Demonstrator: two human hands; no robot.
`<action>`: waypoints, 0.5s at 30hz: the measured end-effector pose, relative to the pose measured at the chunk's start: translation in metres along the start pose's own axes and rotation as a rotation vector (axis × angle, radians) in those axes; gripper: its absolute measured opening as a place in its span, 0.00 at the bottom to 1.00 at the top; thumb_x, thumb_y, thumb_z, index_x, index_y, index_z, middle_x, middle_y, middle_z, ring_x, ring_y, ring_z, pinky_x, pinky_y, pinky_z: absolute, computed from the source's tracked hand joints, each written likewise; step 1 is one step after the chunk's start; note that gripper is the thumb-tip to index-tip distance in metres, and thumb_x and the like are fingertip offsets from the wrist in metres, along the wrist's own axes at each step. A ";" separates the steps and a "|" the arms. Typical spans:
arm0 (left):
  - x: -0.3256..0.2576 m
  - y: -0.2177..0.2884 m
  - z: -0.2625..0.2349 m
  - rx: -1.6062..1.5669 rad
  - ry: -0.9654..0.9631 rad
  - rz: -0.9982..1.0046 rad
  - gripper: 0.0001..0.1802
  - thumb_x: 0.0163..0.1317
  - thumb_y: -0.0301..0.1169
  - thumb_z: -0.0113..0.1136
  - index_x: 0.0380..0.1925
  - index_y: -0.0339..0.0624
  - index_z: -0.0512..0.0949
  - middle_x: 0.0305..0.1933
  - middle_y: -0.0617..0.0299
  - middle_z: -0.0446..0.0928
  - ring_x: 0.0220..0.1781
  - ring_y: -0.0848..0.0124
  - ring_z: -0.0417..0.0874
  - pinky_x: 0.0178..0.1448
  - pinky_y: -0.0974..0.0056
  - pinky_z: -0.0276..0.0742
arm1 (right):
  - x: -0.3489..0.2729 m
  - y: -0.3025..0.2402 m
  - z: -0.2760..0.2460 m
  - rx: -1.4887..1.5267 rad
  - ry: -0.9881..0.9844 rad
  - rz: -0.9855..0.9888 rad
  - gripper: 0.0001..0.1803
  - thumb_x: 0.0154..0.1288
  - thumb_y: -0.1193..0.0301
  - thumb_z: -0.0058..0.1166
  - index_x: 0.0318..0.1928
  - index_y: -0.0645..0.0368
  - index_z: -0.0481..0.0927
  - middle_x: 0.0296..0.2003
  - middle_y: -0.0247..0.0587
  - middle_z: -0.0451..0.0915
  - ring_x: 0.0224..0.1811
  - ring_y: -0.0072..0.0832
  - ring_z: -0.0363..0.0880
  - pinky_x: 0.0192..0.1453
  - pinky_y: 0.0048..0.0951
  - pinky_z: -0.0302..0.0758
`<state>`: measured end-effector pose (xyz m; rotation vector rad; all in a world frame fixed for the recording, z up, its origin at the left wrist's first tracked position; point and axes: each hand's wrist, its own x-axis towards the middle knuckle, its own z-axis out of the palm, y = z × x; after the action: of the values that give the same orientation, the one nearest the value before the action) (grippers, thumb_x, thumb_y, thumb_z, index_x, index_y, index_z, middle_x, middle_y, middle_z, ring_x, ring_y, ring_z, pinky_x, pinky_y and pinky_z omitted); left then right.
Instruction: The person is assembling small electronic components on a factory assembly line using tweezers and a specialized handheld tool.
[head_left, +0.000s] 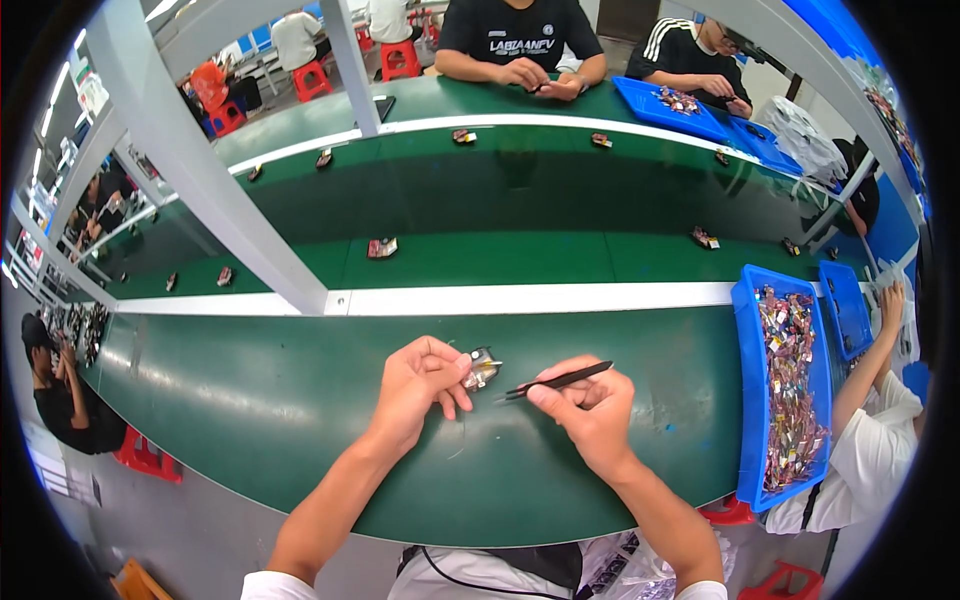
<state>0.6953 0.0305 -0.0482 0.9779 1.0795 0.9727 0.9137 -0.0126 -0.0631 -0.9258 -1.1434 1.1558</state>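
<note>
My left hand pinches a small electronic assembly, dark-edged with a pale, shiny part, between thumb and fingers above the green worktop. Black tweezers are held in my right hand, lying across the thumb and fingers. Their tips point left, toward the assembly, and stand a little apart from it. What the assembly's underside looks like is hidden by my left fingers.
A blue tray full of small parts stands at the right, beside a co-worker's arm. Beyond the white rail, similar assemblies such as this one lie spaced along a dark green belt. A grey post rises at left.
</note>
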 end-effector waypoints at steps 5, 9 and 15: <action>-0.002 -0.012 0.012 -0.028 -0.007 0.049 0.09 0.69 0.26 0.62 0.37 0.33 0.72 0.29 0.54 0.80 0.19 0.69 0.83 0.18 0.71 0.73 | -0.002 0.004 0.000 -0.081 0.062 -0.095 0.07 0.60 0.83 0.68 0.38 0.67 0.83 0.29 0.35 0.85 0.19 0.06 0.65 0.22 0.13 0.58; -0.010 -0.018 0.017 0.019 -0.024 0.087 0.09 0.69 0.26 0.60 0.38 0.31 0.72 0.28 0.54 0.80 0.20 0.70 0.83 0.18 0.70 0.73 | -0.004 0.003 0.003 -0.213 0.088 -0.170 0.05 0.60 0.83 0.68 0.36 0.67 0.84 0.29 0.34 0.85 0.18 0.06 0.65 0.21 0.13 0.57; -0.014 -0.018 0.023 0.077 0.024 0.168 0.08 0.69 0.25 0.60 0.38 0.31 0.72 0.27 0.56 0.80 0.20 0.73 0.82 0.19 0.70 0.73 | -0.005 0.006 -0.001 -0.370 0.056 -0.242 0.07 0.58 0.81 0.71 0.35 0.65 0.85 0.25 0.33 0.85 0.15 0.07 0.65 0.19 0.15 0.57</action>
<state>0.7174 0.0090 -0.0579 1.1367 1.0745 1.0872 0.9136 -0.0162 -0.0695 -1.0569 -1.4081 0.7310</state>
